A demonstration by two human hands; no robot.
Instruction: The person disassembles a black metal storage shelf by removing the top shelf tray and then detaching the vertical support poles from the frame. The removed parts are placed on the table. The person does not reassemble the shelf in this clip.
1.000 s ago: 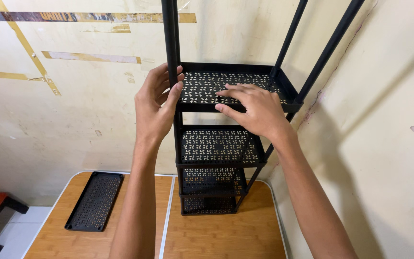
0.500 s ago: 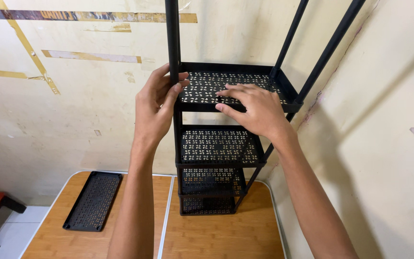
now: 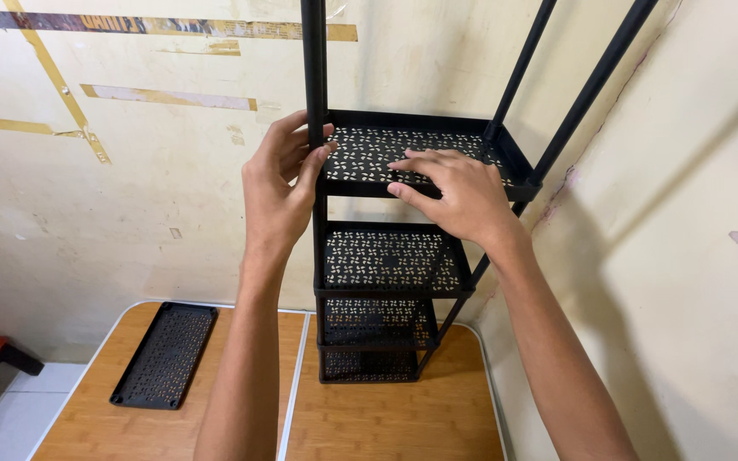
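- Wall (image 3: 130,213): cream, stained, strips of yellow tape across it; it meets a second wall on my right, forming a corner.
- Table (image 3: 386,418): wooden top, pale edge, a seam down the middle. It sits in the corner below me.
- Rack (image 3: 386,265): black, tiered, standing on the table close to the corner. I count four perforated shelves stacked one above another, with thin poles running up out of view.
- Top shelf (image 3: 463,132): highest tier fitted, roughly level, both my hands at it.
- Front pole (image 3: 312,60): upright at the shelf's near left corner.
- Loose shelf (image 3: 164,354): same perforated black panel, flat on the table's left half, well apart from the rack.
- Right hand (image 3: 463,192): open, palm down, fingers spread flat on the top shelf's surface near its front edge; gripping nothing.
- Left hand (image 3: 279,192): curled around the front pole just where it meets the shelf corner, fingertips (image 3: 322,141) wrapped to the shelf side. Grip looks closed on the pole.
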